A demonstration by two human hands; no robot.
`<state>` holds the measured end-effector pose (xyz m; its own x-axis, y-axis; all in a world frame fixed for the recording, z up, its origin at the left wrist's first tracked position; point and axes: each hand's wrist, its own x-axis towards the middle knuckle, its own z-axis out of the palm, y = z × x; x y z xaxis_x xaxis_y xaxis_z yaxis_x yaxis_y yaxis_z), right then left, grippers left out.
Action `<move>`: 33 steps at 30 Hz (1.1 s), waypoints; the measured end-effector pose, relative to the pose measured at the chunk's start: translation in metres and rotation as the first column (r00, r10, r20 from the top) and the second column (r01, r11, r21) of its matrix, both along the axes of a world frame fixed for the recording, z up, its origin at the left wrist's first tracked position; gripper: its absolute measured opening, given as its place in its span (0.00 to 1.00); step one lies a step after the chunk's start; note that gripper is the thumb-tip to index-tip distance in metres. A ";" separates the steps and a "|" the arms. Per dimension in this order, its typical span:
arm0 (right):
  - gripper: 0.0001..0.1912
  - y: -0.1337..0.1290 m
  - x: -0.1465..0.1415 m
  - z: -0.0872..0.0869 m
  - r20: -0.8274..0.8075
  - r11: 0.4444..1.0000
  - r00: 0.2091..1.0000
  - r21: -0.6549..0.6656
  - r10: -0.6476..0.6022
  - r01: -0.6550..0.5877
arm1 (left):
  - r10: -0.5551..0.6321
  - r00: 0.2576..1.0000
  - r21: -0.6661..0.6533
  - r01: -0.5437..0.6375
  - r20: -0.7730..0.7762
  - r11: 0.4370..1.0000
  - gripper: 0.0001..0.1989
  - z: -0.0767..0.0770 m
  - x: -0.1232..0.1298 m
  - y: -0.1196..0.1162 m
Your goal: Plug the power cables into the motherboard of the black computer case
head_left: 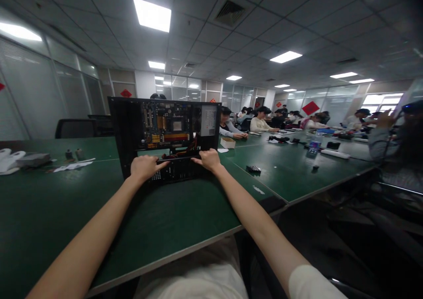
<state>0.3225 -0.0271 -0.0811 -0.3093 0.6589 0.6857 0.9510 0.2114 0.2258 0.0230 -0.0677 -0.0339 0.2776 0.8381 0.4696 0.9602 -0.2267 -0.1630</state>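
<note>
A black computer case stands upright on the green table, its uncovered side facing me. Inside it show a motherboard and, at the upper right, a power supply with a label. Loose cables run below the board. My left hand is closed on the lower part of the case, thumb pointing inward. On the other side, my right hand grips the same lower part, its thumb toward the left one. The fingertips of both hands are hidden behind the case's dark bar.
A small open box stands right of the case. Nearer lies a small black part. A plastic bottle and a white power strip are farther right. White bags lie at left. Several people sit along the tables.
</note>
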 end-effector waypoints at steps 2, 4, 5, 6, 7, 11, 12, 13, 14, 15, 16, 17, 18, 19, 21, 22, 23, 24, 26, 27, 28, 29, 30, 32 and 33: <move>0.37 -0.002 0.000 0.002 0.001 1.000 1.000 -0.028 -0.015 0.015 | -0.005 1.000 -0.009 0.005 0.011 1.000 0.44 0.000 0.000 0.000; 0.37 -0.005 -0.001 0.003 0.001 0.998 0.999 -0.051 -0.032 0.032 | -0.008 1.000 -0.017 0.009 0.015 1.000 0.44 0.000 0.000 0.000; 0.37 -0.006 -0.001 0.004 -0.001 0.997 0.999 -0.063 -0.039 0.039 | -0.009 1.000 -0.021 0.009 0.014 1.000 0.44 0.001 0.000 0.000; 0.37 -0.007 -0.002 0.005 -0.004 0.996 0.999 -0.075 -0.044 0.043 | -0.009 1.000 -0.023 0.009 0.012 1.000 0.44 0.001 0.000 0.000; 0.37 -0.008 -0.002 0.006 -0.005 0.995 0.999 -0.087 -0.043 0.042 | -0.007 1.000 -0.026 0.007 0.007 1.000 0.44 0.001 0.000 0.000; 0.36 -0.008 -0.004 0.007 -0.011 0.993 0.999 -0.114 -0.032 0.031 | 0.008 1.000 -0.041 -0.008 -0.012 0.999 0.43 0.002 0.000 -0.001; 0.36 -0.007 -0.004 0.006 -0.013 0.993 0.999 -0.116 -0.034 0.032 | 0.011 1.000 -0.042 -0.012 -0.015 0.999 0.42 0.002 0.000 -0.001; 0.35 -0.006 -0.004 0.006 -0.014 0.993 0.999 -0.116 -0.037 0.035 | 0.014 1.000 -0.042 -0.015 -0.016 0.999 0.42 0.002 0.000 -0.001; 0.35 -0.006 -0.004 0.005 -0.016 0.993 0.999 -0.115 -0.040 0.038 | 0.017 1.000 -0.039 -0.018 -0.017 0.999 0.42 0.002 -0.001 -0.001; 0.35 -0.006 -0.004 0.005 -0.016 0.993 0.999 -0.112 -0.043 0.040 | 0.019 1.000 -0.037 -0.019 -0.017 0.999 0.42 0.002 -0.001 -0.001; 0.35 -0.006 -0.004 0.004 -0.016 0.993 0.999 -0.109 -0.045 0.043 | 0.019 1.000 -0.035 -0.020 -0.017 0.999 0.42 0.001 -0.001 -0.001; 0.35 -0.006 -0.004 0.004 -0.014 0.994 0.999 -0.105 -0.045 0.044 | 0.018 1.000 -0.031 -0.019 -0.017 0.999 0.42 0.001 -0.001 0.000; 0.35 -0.007 -0.005 0.004 -0.014 0.994 0.999 -0.101 -0.047 0.045 | 0.015 1.000 -0.026 -0.015 -0.018 1.000 0.42 0.000 -0.001 0.000; 0.36 -0.008 -0.005 0.005 -0.014 0.994 0.999 -0.099 -0.049 0.047 | 0.012 1.000 -0.021 -0.012 -0.020 1.000 0.42 0.000 -0.001 0.000; 0.37 -0.011 -0.007 0.006 -0.020 0.993 0.998 -0.100 -0.058 0.056 | 0.006 1.000 -0.013 -0.006 -0.025 1.000 0.41 -0.001 -0.001 0.001; 0.37 -0.012 -0.008 0.008 -0.024 0.993 0.998 -0.104 -0.064 0.061 | 0.004 1.000 -0.010 -0.004 -0.026 1.000 0.41 -0.001 -0.001 0.001; 0.37 -0.014 -0.009 0.009 -0.027 0.992 0.997 -0.111 -0.069 0.066 | 0.001 1.000 -0.008 -0.001 -0.025 1.000 0.41 -0.001 -0.002 0.001; 0.37 -0.015 -0.010 0.010 -0.030 0.990 0.997 -0.119 -0.075 0.071 | -0.003 1.000 -0.006 0.003 -0.023 1.000 0.41 -0.001 -0.002 0.001; 0.37 -0.017 -0.012 0.012 -0.035 0.989 0.996 -0.128 -0.084 0.079 | -0.012 1.000 -0.007 0.012 -0.017 1.000 0.42 0.000 -0.002 0.000; 0.37 -0.017 -0.013 0.013 -0.038 0.988 0.995 -0.129 -0.088 0.082 | -0.016 1.000 -0.010 0.015 -0.012 1.000 0.42 0.000 -0.002 0.000; 0.37 -0.018 -0.013 0.013 -0.040 0.988 0.995 -0.129 -0.092 0.086 | -0.017 1.000 -0.014 0.017 -0.007 1.000 0.43 0.000 -0.002 0.000; 0.37 -0.018 -0.014 0.013 -0.040 0.987 0.995 -0.131 -0.095 0.089 | -0.017 1.000 -0.019 0.017 -0.002 1.000 0.43 0.000 -0.002 0.000; 0.36 -0.018 -0.014 0.012 -0.039 0.987 0.994 -0.136 -0.097 0.091 | -0.014 1.000 -0.023 0.014 0.003 1.000 0.43 0.000 -0.003 0.000; 0.35 -0.019 -0.014 0.011 -0.041 0.984 0.995 -0.159 -0.092 0.084 | -0.010 1.000 -0.030 0.010 0.010 0.999 0.43 -0.001 -0.003 0.001; 0.34 -0.019 -0.015 0.011 -0.055 0.982 0.995 -0.175 -0.078 0.068 | -0.008 1.000 -0.032 0.008 0.012 0.999 0.43 -0.002 -0.003 0.002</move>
